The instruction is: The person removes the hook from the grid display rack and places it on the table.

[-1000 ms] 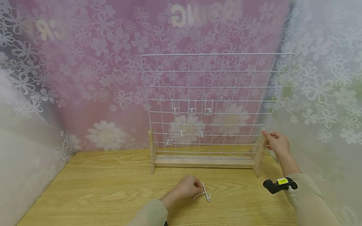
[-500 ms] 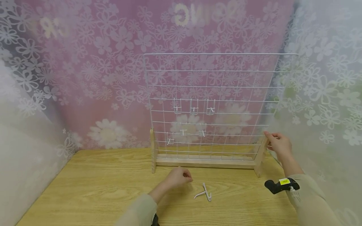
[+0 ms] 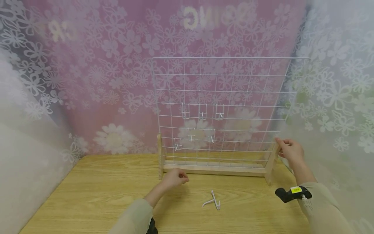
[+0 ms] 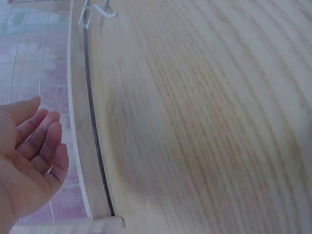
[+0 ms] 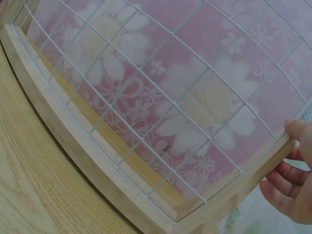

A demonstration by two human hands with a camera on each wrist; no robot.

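Observation:
A white wire grid panel [image 3: 230, 58] stands upright in a wooden stand [image 3: 214, 170]. My right hand [image 3: 292, 152] grips the top of the stand's right post, thumb on its front edge; the right wrist view shows the fingers curled behind that post [image 5: 243, 187]. Nothing is in my left hand [image 3: 173, 178], whose fingers curl loosely just in front of the stand's base near its left post [image 3: 160, 157]. To the right of it a loose white wire hook [image 3: 212, 201] lies on the table; the left wrist view catches this hook [image 4: 100, 13] at its top edge.
Several white hooks hang on the grid: an upper row of three, including a middle hook [image 3: 202, 115], and others lower down, such as a lower left hook [image 3: 178, 147]. A flowered curtain [image 3: 117, 81] encloses the wood-grain table [image 3: 96, 195] at the back and sides.
My left hand has let go of the loose hook and moved left and back toward the stand's base. The hook stays on the table. My right hand keeps its grip on the post.

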